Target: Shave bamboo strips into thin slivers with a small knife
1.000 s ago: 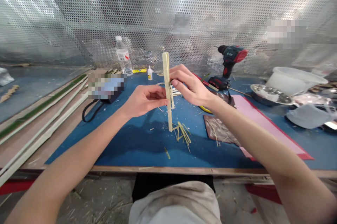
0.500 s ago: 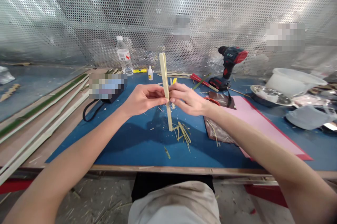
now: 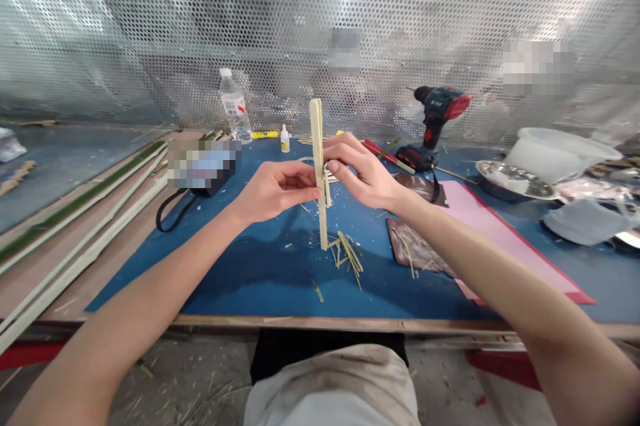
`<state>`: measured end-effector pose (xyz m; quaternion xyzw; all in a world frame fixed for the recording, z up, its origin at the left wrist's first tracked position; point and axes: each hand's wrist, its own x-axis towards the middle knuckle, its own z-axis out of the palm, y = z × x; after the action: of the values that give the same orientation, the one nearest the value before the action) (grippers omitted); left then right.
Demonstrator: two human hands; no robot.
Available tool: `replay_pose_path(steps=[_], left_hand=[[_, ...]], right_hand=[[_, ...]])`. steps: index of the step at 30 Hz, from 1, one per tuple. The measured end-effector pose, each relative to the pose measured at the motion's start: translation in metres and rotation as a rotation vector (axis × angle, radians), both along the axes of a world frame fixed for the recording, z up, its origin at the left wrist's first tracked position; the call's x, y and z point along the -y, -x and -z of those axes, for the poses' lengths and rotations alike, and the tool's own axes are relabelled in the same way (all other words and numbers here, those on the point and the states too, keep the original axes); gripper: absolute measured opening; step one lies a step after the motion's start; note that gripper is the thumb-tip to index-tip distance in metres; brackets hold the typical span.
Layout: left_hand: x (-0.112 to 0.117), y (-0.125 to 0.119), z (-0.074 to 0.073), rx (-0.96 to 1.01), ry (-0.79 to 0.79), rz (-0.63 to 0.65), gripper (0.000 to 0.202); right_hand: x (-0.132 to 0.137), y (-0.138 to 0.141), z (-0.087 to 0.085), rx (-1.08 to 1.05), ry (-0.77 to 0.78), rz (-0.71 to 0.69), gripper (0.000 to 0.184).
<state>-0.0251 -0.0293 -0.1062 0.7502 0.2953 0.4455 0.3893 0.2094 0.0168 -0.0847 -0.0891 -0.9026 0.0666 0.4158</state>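
Note:
Two pale bamboo strips (image 3: 321,213), lying face to face, stand nearly upright over the blue table mat. My left hand (image 3: 273,191) pinches them around the middle between thumb and fingers. On the other side, my right hand (image 3: 363,169) has its thumb and bent fingers closed at the strips' edge, a little higher than the left; its fingertips are partly hidden behind them. Under the strips' lower end lies a small pile of bamboo slivers (image 3: 350,256). Behind my hands, more thin pale pieces (image 3: 329,193) are partly covered.
Long bamboo lengths (image 3: 90,249) lie at the left. Toward the back are a water bottle (image 3: 234,106), a small glue bottle (image 3: 285,139) and a cordless drill (image 3: 435,126). At the right are a pink sheet (image 3: 493,233), a metal bowl (image 3: 515,179) and a white basin (image 3: 560,156).
My right hand has slid upward along the strips, its fingers more arched. The strips have turned slightly more upright, their top shifting right. My left hand stays in place.

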Motion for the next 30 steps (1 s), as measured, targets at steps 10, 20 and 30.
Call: replay_pose_path(steps=[10,20,30], left_hand=[[0.002,-0.002,0.000,0.001,-0.025,-0.006,0.027],[-0.003,0.002,0.000,-0.006,-0.020,-0.032,0.024],[-0.001,-0.001,0.000,0.002,-0.028,-0.019,0.024]], right_hand=[[-0.003,0.003,0.017,-0.025,0.035,-0.004,0.023],[-0.001,-0.009,0.045,0.174,0.127,-0.002,0.028],[0.000,0.001,0.025,0.018,0.058,0.018,0.025]])
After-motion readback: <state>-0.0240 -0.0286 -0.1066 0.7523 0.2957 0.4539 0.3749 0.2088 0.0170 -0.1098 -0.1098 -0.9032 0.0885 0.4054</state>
